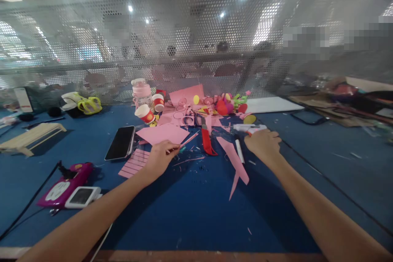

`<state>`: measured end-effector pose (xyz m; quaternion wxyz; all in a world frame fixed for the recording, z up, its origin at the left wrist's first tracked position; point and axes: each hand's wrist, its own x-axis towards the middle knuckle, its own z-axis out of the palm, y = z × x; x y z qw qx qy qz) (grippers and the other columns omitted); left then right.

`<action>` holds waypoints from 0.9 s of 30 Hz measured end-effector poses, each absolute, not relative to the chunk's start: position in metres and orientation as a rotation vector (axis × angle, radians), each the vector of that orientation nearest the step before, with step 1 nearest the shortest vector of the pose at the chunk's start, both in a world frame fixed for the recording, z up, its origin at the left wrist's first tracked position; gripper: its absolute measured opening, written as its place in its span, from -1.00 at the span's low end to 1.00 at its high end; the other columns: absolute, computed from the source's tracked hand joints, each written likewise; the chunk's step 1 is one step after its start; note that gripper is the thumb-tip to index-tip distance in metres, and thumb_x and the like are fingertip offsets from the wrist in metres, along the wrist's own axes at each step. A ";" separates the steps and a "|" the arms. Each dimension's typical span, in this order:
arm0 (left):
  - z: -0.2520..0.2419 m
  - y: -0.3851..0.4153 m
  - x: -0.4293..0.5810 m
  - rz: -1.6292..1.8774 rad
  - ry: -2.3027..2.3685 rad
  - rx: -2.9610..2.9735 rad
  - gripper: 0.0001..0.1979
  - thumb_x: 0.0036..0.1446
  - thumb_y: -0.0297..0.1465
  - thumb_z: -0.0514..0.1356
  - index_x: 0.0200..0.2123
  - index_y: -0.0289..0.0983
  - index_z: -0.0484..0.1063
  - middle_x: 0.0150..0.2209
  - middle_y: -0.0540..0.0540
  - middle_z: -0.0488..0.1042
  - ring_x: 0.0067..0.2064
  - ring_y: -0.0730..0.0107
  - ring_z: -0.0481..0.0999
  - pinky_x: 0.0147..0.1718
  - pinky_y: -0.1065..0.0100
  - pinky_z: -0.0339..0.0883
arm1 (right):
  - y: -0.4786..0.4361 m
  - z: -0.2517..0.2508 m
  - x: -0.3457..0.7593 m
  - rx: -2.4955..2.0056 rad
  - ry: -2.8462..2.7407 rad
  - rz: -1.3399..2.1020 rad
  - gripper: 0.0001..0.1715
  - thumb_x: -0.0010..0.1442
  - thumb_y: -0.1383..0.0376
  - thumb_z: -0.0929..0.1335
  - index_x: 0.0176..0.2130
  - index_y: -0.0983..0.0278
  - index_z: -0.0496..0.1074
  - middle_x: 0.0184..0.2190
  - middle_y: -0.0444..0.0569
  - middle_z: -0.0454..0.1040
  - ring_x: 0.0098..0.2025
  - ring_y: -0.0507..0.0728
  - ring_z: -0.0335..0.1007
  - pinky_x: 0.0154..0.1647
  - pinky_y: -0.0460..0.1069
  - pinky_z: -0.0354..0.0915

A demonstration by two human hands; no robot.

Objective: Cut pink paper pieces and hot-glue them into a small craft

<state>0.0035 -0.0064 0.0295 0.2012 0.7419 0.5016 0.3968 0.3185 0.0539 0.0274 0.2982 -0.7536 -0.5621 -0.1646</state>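
Well, to the lettering first: both paper cups, the near one and the far one, carry a red band with a yellowish emblem, too small to read. A pale patch marks the purple case off to the left, its details lost to blur, and the small white device beside it shows a dark screen.

Over to the middle, where the left hand has thumb and fingers pinching a slim pink strip that slants up to the right above the blue tabletop. It looks narrow, pale and straight; its lower end vanishes into the fingers.

And across on the right, the right hand is at the white glue gun, nozzle towards the left, a touch of orange underneath. The palm covers the handle, so I cannot tell how firmly those fingers close.

Between the hands sit a red tool, a white marker and a long pink offcut. Further back, pink scraps overlap too thickly to separate, and both forearms run out of frame at the bottom.
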 end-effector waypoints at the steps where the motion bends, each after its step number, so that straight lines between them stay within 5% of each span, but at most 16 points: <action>1: 0.030 -0.006 0.002 1.086 1.420 2.171 -0.81 0.03 -0.36 0.13 -0.30 -0.24 0.51 -0.39 -0.09 0.50 -0.36 0.37 0.45 -0.37 0.39 0.30 | 0.053 0.026 0.317 -2.179 -1.336 -0.416 -0.43 -0.11 0.25 0.25 -0.20 0.71 0.24 -0.28 0.66 0.21 -0.22 0.58 0.20 -0.46 0.21 0.11; 7: 0.032 -0.009 -0.003 0.894 1.441 2.593 -0.76 0.12 -0.40 0.04 -0.22 -0.25 0.47 -0.37 -0.12 0.47 -0.29 0.35 0.41 -0.29 0.34 0.27 | 0.028 0.051 0.269 -1.966 -1.510 -0.702 -0.40 0.06 0.07 0.20 -0.18 0.60 0.22 -0.21 0.50 0.21 -0.13 0.47 0.11 -0.31 0.26 0.11; 10: 0.031 -0.010 -0.002 0.826 1.433 2.681 -0.76 0.13 -0.41 0.02 -0.25 -0.25 0.48 -0.38 -0.13 0.45 -0.29 0.35 0.41 -0.32 0.35 0.28 | 0.016 0.060 0.241 -1.528 -2.034 -0.472 -0.62 0.21 0.17 0.08 -0.38 0.36 0.28 -0.38 0.14 0.31 -0.25 0.21 0.18 -0.21 0.10 0.14; 13: 0.029 -0.009 -0.002 0.811 1.401 2.715 -0.77 0.13 -0.43 0.02 -0.26 -0.24 0.48 -0.39 -0.12 0.44 -0.29 0.36 0.40 -0.32 0.36 0.28 | 0.007 0.057 0.222 -1.230 -2.347 -0.184 -0.57 0.26 0.20 0.02 -0.50 0.28 0.22 -0.50 -0.03 0.29 -0.36 0.09 0.16 -0.22 0.00 0.14; 21: 0.028 -0.008 -0.003 0.815 1.358 2.708 -0.80 0.10 -0.44 0.07 -0.27 -0.25 0.47 -0.35 -0.11 0.44 -0.26 0.37 0.40 -0.28 0.35 0.29 | 0.005 0.039 0.217 -1.108 -2.494 0.027 -0.63 0.25 0.24 0.09 -0.52 0.29 0.22 -0.51 -0.06 0.31 -0.37 0.06 0.19 -0.31 -0.07 0.13; 27: 0.024 -0.007 -0.002 0.675 1.274 2.678 -0.67 0.07 -0.36 0.11 -0.07 -0.26 0.35 0.03 -0.17 0.32 0.07 0.26 0.26 0.07 0.17 0.09 | 0.012 0.030 0.215 -1.182 -2.571 -0.146 -0.69 0.22 0.34 0.13 -0.49 0.31 0.29 -0.49 -0.05 0.37 -0.36 0.06 0.21 -0.33 -0.07 0.08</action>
